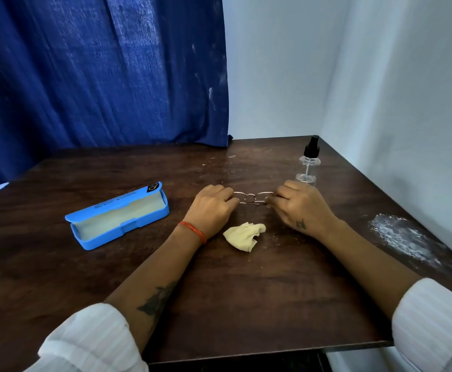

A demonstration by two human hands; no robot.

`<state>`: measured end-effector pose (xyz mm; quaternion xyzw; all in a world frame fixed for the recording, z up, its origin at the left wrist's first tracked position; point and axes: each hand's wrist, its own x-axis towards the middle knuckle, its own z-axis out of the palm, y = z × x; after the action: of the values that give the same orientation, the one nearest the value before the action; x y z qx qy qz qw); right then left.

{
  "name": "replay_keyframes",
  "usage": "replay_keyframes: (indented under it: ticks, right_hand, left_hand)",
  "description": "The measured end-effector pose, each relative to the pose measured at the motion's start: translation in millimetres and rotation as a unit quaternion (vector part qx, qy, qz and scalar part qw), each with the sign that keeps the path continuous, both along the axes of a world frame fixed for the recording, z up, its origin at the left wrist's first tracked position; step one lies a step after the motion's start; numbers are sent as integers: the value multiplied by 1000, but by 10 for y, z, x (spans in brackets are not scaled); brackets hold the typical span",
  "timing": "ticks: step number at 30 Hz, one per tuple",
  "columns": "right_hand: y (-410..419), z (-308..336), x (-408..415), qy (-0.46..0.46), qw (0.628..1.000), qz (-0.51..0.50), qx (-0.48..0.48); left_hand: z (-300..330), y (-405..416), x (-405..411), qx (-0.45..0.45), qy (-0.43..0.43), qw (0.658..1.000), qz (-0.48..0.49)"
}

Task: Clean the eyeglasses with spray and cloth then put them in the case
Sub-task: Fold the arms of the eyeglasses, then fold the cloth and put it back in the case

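We see both hands on the dark wooden table [246,304], and between them are the eyeglasses [251,197], a thin metal frame that lies near the middle of the table. The left hand [212,208] has its fingers curled around the left end of the frame, and the right hand [300,205] pinches the right end with bent fingers, so each hand is holding one side of the eyeglasses. The temples seem folded behind the lenses, but we cannot tell this surely. Just near to the hands, between the two wrists, lies the cloth [245,235], pale yellow and crumpled, touching nothing else. The spray bottle [308,163] stands upright just beyond the right hand, clear with a black top. At the left, well apart from the eyeglasses, the blue case [117,216] lies open with its lid up, and the pale lining inside is visible. On the left wrist there is a thin orange thread [194,230]. Both arms wear white sleeves [90,342] pushed up. A white powdery stain [399,237] marks the table at the right edge. Behind the table hangs a blue curtain [98,71] at far left, and a white wall [354,76] stands at far right
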<state>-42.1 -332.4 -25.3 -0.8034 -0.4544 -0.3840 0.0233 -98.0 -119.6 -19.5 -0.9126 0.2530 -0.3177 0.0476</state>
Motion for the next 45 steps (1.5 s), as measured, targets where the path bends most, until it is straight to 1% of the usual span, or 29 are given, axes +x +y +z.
replay_keyframes:
  ticks: [4, 9, 13, 16, 18, 22, 23, 25, 26, 27, 28, 29, 30, 33, 34, 36, 38, 40, 41, 43, 45]
  right_hand:
    - [15, -30, -46, -59, 998, -5, -31]
    - [-4, -35, -87, -58, 993, -33, -93]
    - [0, -16, -166, -10, 989, -73, -129]
    - [6, -5, -222, 38, 983, -110, -141]
    - [24, -18, -245, 99, 975, -138, -146]
    - [48, -59, -312, 141, 972, -152, -107]
    - [52, -60, -333, 148, 975, -146, -73]
    - [65, -52, -391, 186, 974, -115, 53]
    - [82, -35, -427, 218, 962, -100, 127]
    - [108, -13, -464, 261, 942, -86, 192]
    - [139, 11, -505, 313, 917, -72, 238]
    - [173, 28, -540, 367, 891, -61, 261]
    - [204, 42, -566, 414, 871, -56, 260]
    - [262, 61, -622, 507, 836, -50, 205]
    - [274, 58, -634, 538, 816, -39, 207]
    - [289, 72, -663, 588, 772, -10, 241]
    - [288, 109, -699, 600, 748, 15, 284]
    - [282, 169, -733, 591, 743, 31, 313]
    - [284, 209, -751, 590, 742, 39, 317]
    - [301, 300, -781, 613, 723, 59, 313]
    - [337, 380, -804, 652, 691, 83, 301]
  left_hand:
    - [-11, -12, -47, 29, 21, 999, 8]
    - [-47, -28, -118, 5, 77, 997, 15]
    - [-105, -3, -105, -25, 139, 989, 49]
    - [-103, -3, -167, -77, 138, 987, 28]
    - [-100, -6, -207, -108, 128, 986, 5]
    - [-129, 11, -277, -186, 109, 976, -2]
    - [-141, 18, -291, -219, 104, 970, -2]
    - [-152, 27, -323, -291, 105, 951, 1]
    - [-155, 31, -339, -322, 116, 940, 4]
    - [-155, 34, -353, -345, 135, 929, 8]
    - [-152, 32, -362, -357, 161, 920, 14]
    - [-147, 27, -375, -360, 191, 913, 18]
    - [-143, 19, -386, -357, 217, 909, 17]
    - [-137, 4, -421, -362, 272, 891, 1]
    - [-132, 7, -434, -381, 292, 877, -1]
    - [-123, 26, -457, -435, 323, 840, -10]
    - [-109, 49, -484, -495, 337, 800, -25]
    - [-80, 74, -523, -545, 339, 765, -46]
    - [-59, 82, -548, -561, 337, 754, -60]
    - [-8, 86, -592, -576, 333, 742, -87]
    - [53, 90, -640, -584, 325, 736, -107]
